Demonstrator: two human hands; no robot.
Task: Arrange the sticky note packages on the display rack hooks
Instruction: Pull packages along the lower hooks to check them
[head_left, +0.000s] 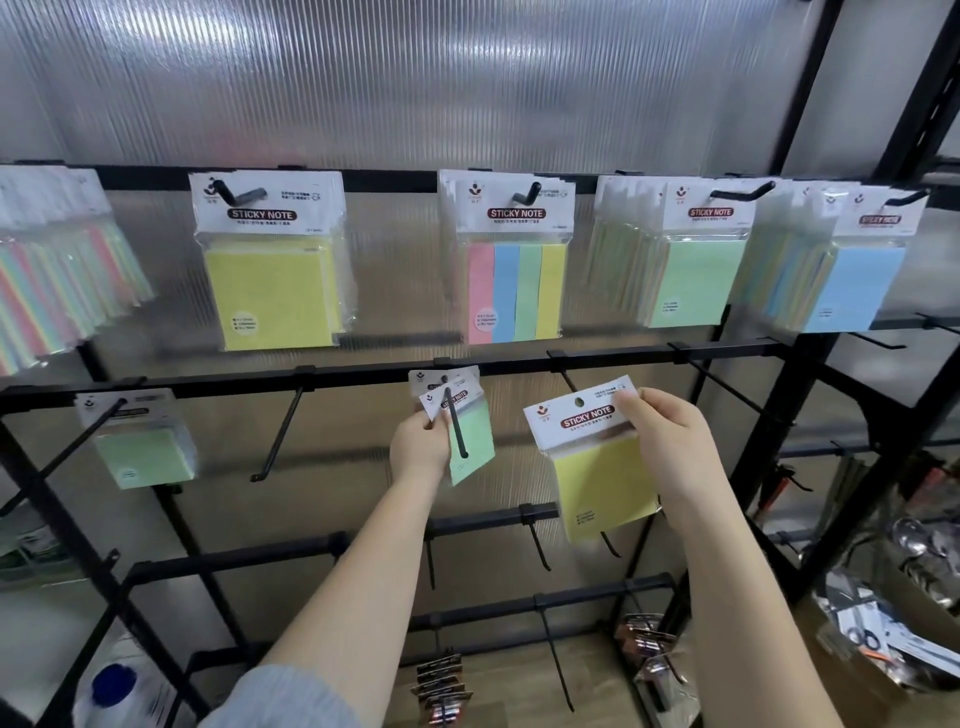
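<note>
Two bare forearms reach up from the bottom of the frame toward a black display rack backed by ribbed translucent sheeting. On the middle rail the left hand pinches the white header card of a green sticky note package that appears to be threaded on a black hook, fingers curled round its left edge. Just to the right, the right hand grips a yellow sticky note package by the top corner of its header, the pack tilted and held in the air, clear of any peg. Likely trouble from here: the yellow pack's small punched hole could miss the next hook's tip and the thin card tear, or the green pack could slide off the down-sloping peg once released. Each pack is a flat clear sleeve with a white "STICKY NOTE" header over a pastel pad. Above, the top rail carries full hooks of yellow, four-colour striped, green and blue packs
</note>
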